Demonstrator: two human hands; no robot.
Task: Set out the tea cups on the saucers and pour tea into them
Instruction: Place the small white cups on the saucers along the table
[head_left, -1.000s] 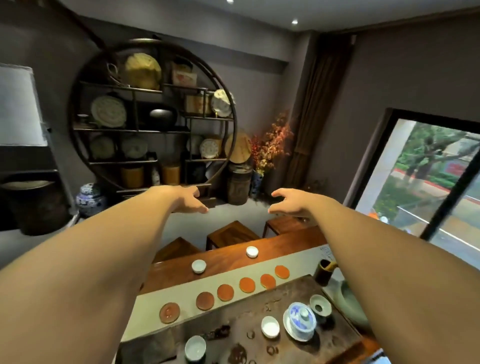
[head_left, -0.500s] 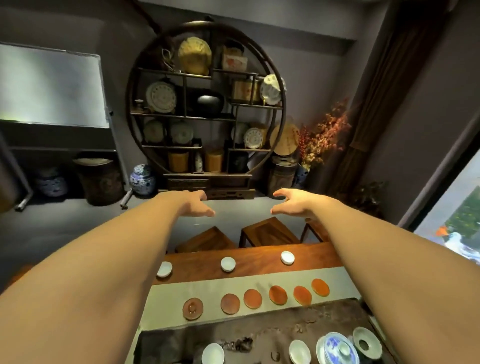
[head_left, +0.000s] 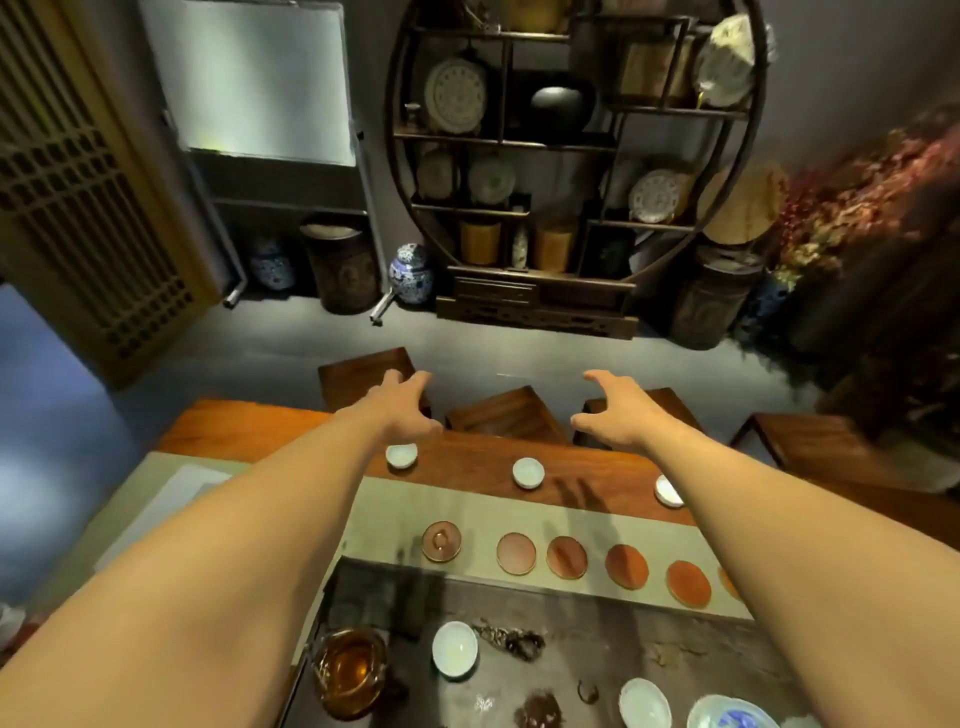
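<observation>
Both my arms stretch out over the table. My left hand (head_left: 402, 402) and my right hand (head_left: 615, 410) hover above the table's far edge, fingers apart, holding nothing. Three small white tea cups stand on the bare wood: one (head_left: 401, 455) just below my left hand, one (head_left: 528, 473) in the middle, one (head_left: 667, 491) partly hidden by my right forearm. A row of several round brown saucers (head_left: 516, 553) lies on the pale table runner (head_left: 467, 506). A glass pitcher of amber tea (head_left: 350, 670) stands at the near left.
A dark stone tea tray (head_left: 597, 629) near me carries two more white cups (head_left: 454, 649) and a blue-and-white lidded bowl (head_left: 732, 717). Wooden stools (head_left: 504, 415) stand beyond the table. A round display shelf (head_left: 571, 156), jars and a whiteboard line the far wall.
The view has tilted down and turned left, so the table fills more of the frame and the tea pitcher has come into view. Both hands stay outstretched and empty.
</observation>
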